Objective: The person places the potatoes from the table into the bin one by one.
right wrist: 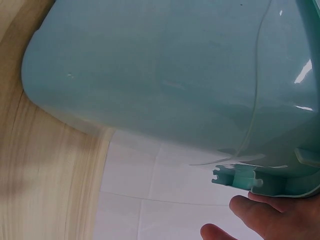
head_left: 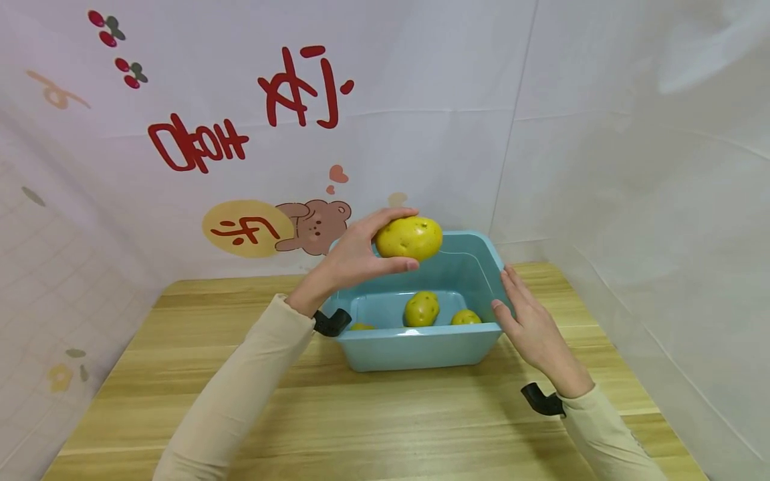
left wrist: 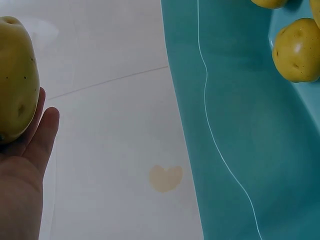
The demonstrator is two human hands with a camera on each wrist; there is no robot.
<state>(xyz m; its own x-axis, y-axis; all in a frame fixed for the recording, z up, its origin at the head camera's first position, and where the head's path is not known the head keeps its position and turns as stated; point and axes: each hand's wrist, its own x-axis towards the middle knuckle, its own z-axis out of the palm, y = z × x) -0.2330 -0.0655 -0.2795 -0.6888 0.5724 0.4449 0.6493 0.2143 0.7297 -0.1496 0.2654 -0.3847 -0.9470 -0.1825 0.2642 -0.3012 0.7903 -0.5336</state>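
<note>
In the head view my left hand (head_left: 363, 248) holds a yellow potato (head_left: 415, 238) up above the blue plastic bin (head_left: 415, 349), fingers over the top and thumb beneath. The left wrist view shows the same potato (left wrist: 16, 80) at its left edge. My right hand (head_left: 535, 327) rests against the bin's right rim with its fingers fairly straight and the thumb toward the inner side. Inside the bin lie a potato (head_left: 422, 308) near the middle and another potato (head_left: 466, 317) at the right. A third potato (head_left: 362, 327) is mostly hidden behind the front wall.
The bin stands on a wood-grain table (head_left: 385, 421). Behind it hangs a white printed cloth (head_left: 433, 153), and a pale curtain (head_left: 650, 220) borders the right side. Black curved pieces (head_left: 333, 323) are worn at both wrists.
</note>
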